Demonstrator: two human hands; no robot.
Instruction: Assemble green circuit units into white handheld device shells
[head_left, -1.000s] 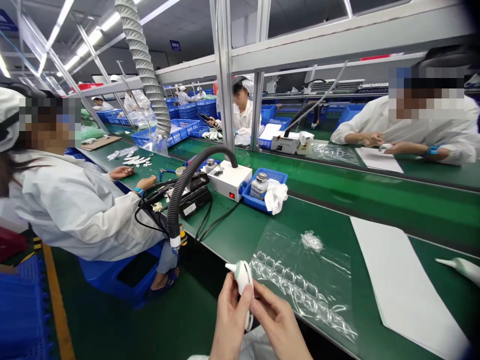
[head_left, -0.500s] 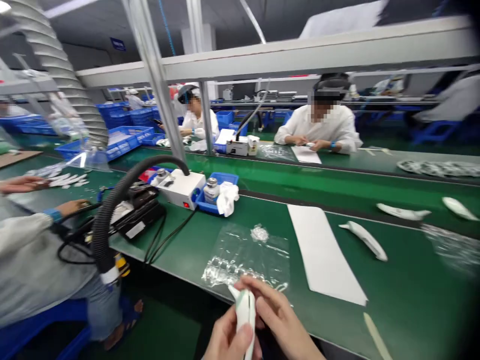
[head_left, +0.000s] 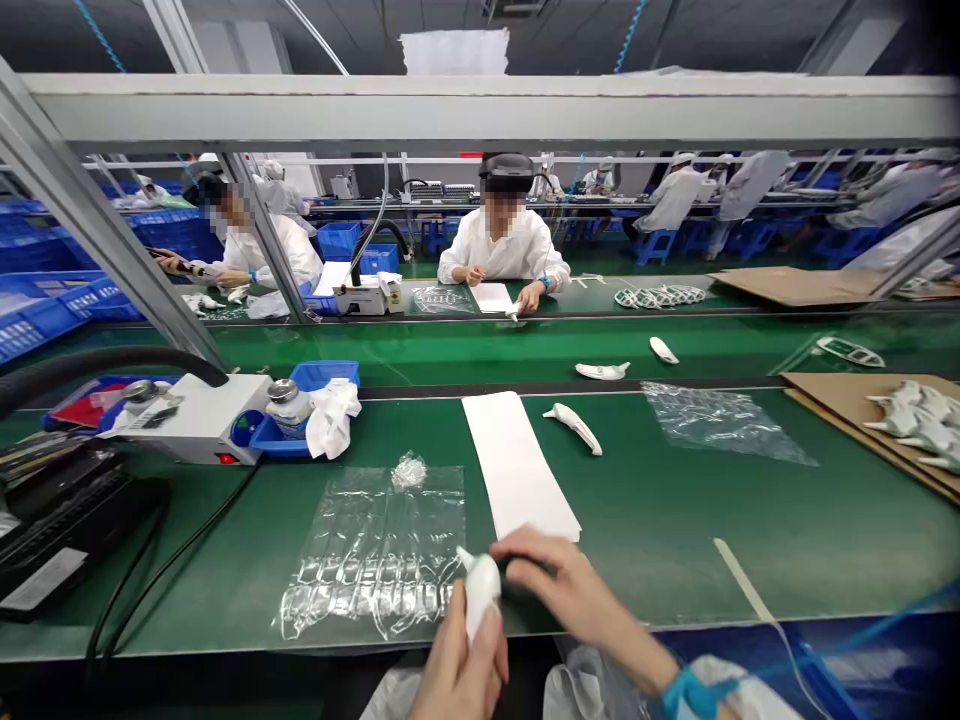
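In the head view my left hand (head_left: 469,665) grips a white plastic shell (head_left: 481,590), which has a rounded body and a narrow pointed tip, held upright at the table's front edge. To its right, my right hand (head_left: 562,580) has its fingers apart and holds nothing; its fingertips are close beside the shell, and I cannot tell whether they touch. Behind the hands lies a white paper sheet (head_left: 517,465). A clear plastic bag sheet (head_left: 382,530) with small clear pieces (head_left: 409,471) on it is to the left. A similar white curved shell (head_left: 574,428) rests right of the paper.
A white box (head_left: 199,415) with a black hose and a blue tray (head_left: 326,375) with a bottle and tissue stand left. White parts (head_left: 602,371) lie on the green belt. Cardboard (head_left: 847,385) with several white parts is at right. Across, a co-worker (head_left: 502,245) handles a part.
The view has swung right, bringing the cardboard into sight. My right hand has opened and moved off the shell, which my left hand still holds and has turned.
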